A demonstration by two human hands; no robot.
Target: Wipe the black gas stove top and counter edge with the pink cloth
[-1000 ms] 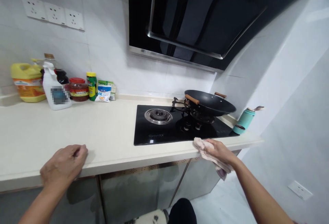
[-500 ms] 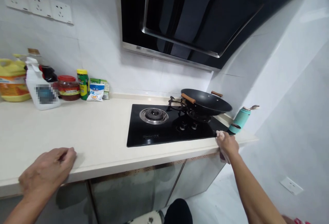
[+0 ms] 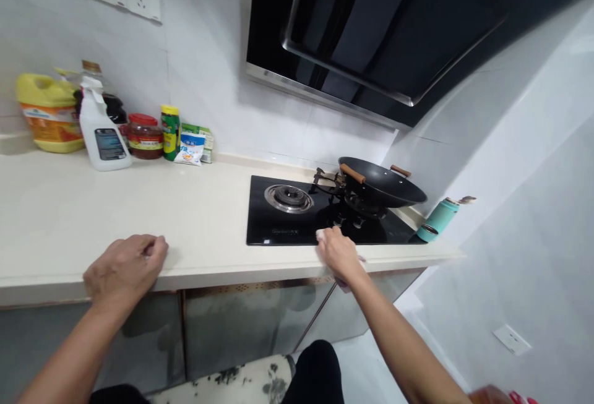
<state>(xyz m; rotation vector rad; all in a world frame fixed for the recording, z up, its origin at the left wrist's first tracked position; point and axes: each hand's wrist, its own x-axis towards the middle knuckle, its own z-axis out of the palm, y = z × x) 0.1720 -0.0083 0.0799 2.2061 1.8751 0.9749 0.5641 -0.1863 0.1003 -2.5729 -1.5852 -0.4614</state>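
Observation:
My right hand [image 3: 340,254] is closed on a pale cloth [image 3: 320,235], mostly covered by the hand, at the front edge of the black gas stove [image 3: 283,238]. A bit of the cloth hangs over the countertop's edge below the wrist. Resting on the front of the cream countertop [image 3: 204,218], my left hand [image 3: 127,268] is curled into a fist, and nothing shows in it. On the stove's right side a black wok [image 3: 385,184] with wooden handles sits tilted. The left burner [image 3: 289,198] is bare, without its pot stand.
A yellow jug [image 3: 51,113], a white spray bottle [image 3: 104,138], a red-lidded jar [image 3: 145,137], a green shaker [image 3: 170,132] and a seasoning bag [image 3: 190,147] line the back left. A turquoise flask [image 3: 440,218] stands at the right end. The range hood [image 3: 352,26] overhangs the stove.
My right hand has moved left with the cloth along the stove's front edge, from its right corner to near the middle. My left hand stays on the counter. The view has shifted.

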